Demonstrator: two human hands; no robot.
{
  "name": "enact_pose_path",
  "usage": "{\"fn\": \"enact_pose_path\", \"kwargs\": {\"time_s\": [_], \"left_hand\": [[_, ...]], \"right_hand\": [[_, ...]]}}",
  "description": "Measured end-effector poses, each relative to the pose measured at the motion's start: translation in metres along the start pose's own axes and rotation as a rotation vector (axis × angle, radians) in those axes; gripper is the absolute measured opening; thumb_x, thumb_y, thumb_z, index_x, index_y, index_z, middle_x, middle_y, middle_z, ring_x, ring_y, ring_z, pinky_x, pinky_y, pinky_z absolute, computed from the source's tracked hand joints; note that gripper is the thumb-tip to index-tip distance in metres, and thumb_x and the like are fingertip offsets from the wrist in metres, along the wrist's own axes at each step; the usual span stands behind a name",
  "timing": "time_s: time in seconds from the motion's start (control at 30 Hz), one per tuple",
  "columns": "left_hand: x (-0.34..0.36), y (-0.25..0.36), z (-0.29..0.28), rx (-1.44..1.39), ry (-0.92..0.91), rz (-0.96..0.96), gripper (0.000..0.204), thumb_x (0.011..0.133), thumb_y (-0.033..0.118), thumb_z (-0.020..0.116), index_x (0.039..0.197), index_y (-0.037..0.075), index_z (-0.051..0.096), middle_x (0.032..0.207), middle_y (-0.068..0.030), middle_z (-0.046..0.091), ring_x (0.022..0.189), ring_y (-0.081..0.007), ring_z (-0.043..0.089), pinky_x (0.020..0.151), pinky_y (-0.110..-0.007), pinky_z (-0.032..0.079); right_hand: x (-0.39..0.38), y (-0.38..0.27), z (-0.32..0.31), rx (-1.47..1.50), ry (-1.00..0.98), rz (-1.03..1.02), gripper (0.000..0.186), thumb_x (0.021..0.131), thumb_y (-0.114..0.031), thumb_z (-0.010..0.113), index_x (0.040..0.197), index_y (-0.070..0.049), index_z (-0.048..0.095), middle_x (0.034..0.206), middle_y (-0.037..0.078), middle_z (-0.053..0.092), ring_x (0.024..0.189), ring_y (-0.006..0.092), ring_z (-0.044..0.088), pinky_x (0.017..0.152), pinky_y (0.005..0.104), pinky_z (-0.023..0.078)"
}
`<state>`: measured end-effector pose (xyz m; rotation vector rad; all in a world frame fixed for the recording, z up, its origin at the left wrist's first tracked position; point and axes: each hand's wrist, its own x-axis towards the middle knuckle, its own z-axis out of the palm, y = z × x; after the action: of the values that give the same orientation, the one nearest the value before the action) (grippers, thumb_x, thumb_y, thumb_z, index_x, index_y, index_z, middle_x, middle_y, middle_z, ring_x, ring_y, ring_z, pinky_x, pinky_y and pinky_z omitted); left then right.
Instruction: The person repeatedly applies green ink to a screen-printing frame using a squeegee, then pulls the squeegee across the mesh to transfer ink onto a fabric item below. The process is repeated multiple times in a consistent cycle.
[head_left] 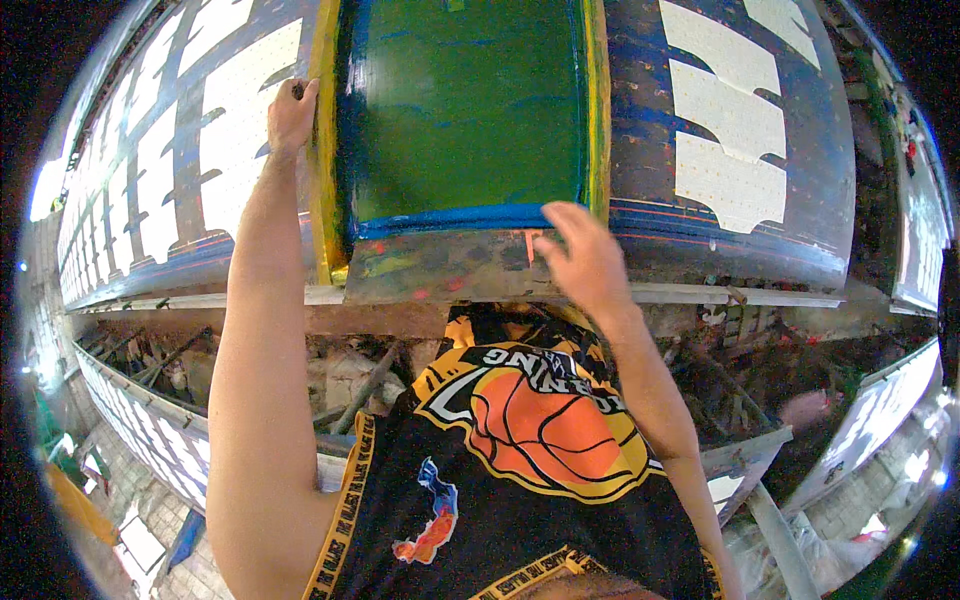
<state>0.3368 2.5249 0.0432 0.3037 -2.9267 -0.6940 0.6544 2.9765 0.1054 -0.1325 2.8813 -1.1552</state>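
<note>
A screen printing frame (328,190) with yellow-smeared sides lies in front of me, its mesh (465,120) green. Blue ink (450,218) forms a thick band along the mesh's near end. My left hand (291,122) is closed in a fist against the frame's left side. A dark, round-ended handle (297,91) shows at the top of that fist; the rest of it is hidden. Over the frame's near right corner hovers my right hand (588,258), slightly blurred. Its thumb and fingers are apart, and nothing shows in it.
White cut fabric pieces (725,130) lie in rows on the dark printing table (810,180), on both sides of the frame. The table's near edge (690,294) runs just in front of my body. More tables with white pieces (150,420) stand behind me.
</note>
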Motion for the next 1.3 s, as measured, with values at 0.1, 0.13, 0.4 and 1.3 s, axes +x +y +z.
{"fn": "enact_pose_path", "kwargs": {"time_s": [0.1,0.13,0.4,1.3], "left_hand": [[0.000,0.000,0.000,-0.010,0.015,0.024,0.050,0.099,0.052,0.068,0.121,0.008,0.074,0.113,-0.0183,0.078,0.109,-0.0360,0.074,0.096,-0.047,0.055],[0.000,0.000,0.000,-0.020,0.002,0.022,0.050,0.099,0.051,0.068,0.121,0.007,0.074,0.112,-0.0183,0.078,0.108,-0.0356,0.074,0.096,-0.046,0.055],[-0.001,-0.002,0.000,-0.056,0.036,0.067,0.047,0.100,0.048,0.071,0.118,0.005,0.074,0.105,-0.0174,0.077,0.099,-0.0316,0.074,0.092,-0.043,0.055],[-0.047,0.238,0.068,-0.166,0.080,0.209,0.053,0.100,0.052,0.073,0.123,0.004,0.073,0.102,-0.0113,0.075,0.090,-0.0205,0.068,0.084,-0.036,0.054]], "right_hand": [[0.011,0.046,-0.029,-0.087,0.241,0.119,0.048,0.095,-0.020,0.078,0.138,-0.001,0.065,0.133,0.020,0.067,0.123,0.0396,0.065,0.106,0.0463,0.053],[0.014,0.060,-0.033,-0.034,0.225,0.224,0.051,0.095,-0.022,0.079,0.139,0.000,0.064,0.131,0.021,0.067,0.123,0.0402,0.065,0.107,0.0466,0.053],[0.030,0.100,-0.013,-0.055,-0.056,0.259,0.082,0.084,-0.032,0.088,0.148,0.004,0.051,0.140,0.025,0.057,0.128,0.0454,0.060,0.108,0.0505,0.052],[0.011,0.229,-0.265,-0.188,0.033,0.248,0.058,0.075,-0.021,0.082,0.122,0.009,0.067,0.128,0.027,0.067,0.123,0.0446,0.064,0.105,0.0489,0.053]]}}
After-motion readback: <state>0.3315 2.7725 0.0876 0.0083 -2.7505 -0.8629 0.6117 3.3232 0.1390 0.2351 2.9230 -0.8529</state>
